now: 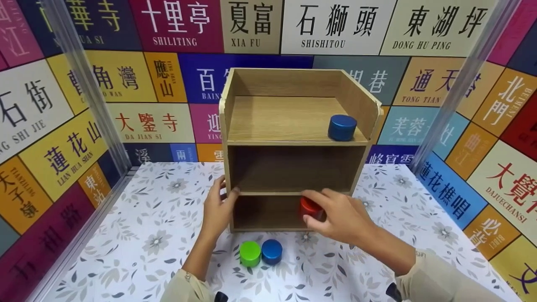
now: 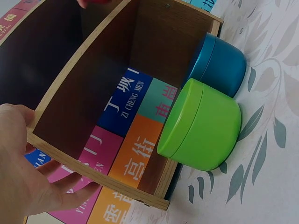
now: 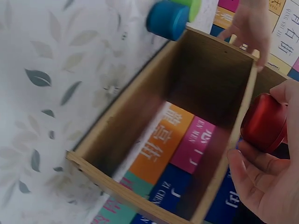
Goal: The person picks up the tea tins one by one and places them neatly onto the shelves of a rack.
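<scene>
A small wooden shelf unit (image 1: 289, 144) has a tray-like top and two compartments below. My left hand (image 1: 220, 205) grips its left side panel, thumb at the front edge by the middle board and fingers along the outside. In my right hand (image 1: 344, 214) is a red round tin (image 1: 310, 206), held between thumb and fingers in front of the middle board's right half. The right wrist view shows that red tin (image 3: 265, 122) tilted, close to the board's edge. Beside each other before the unit stand a green round tin (image 1: 250, 253) and a blue round tin (image 1: 272, 252).
Another blue tin (image 1: 342, 128) stands on the unit's top, at the front right. Under everything lies a white leaf-patterned tablecloth (image 1: 168, 214). Walls of coloured sign panels (image 1: 331, 25) enclose the table at the back and both sides, with clear corner posts (image 1: 90, 84).
</scene>
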Demonstrator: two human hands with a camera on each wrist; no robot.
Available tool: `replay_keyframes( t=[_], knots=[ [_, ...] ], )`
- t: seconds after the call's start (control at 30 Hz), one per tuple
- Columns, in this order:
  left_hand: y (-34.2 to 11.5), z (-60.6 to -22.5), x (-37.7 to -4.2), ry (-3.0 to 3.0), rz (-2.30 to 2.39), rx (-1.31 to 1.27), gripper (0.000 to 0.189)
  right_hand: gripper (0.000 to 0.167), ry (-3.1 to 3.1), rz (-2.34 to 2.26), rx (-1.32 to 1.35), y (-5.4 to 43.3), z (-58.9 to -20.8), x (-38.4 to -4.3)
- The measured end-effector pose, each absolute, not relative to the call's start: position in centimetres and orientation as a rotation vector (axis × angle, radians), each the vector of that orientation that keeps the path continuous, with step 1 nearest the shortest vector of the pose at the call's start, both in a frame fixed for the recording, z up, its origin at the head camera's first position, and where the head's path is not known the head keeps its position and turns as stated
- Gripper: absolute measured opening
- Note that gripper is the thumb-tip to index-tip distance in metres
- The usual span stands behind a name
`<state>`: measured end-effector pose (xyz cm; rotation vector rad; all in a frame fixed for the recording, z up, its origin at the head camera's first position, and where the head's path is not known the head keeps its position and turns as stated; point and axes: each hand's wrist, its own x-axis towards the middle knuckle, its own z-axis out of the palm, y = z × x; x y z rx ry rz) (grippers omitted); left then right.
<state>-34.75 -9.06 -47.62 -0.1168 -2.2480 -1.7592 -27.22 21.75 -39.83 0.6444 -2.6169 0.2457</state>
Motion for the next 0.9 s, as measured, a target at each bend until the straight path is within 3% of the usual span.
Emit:
replay_keyframes(
  t=[0.9],
  knots=[
    [-9.2,-47.7,-34.8,-2.23,-1.724,-0.148,0.05,0.045,-2.601,0.306,0.651,20.5,-32.2,-26.8]
  ],
)
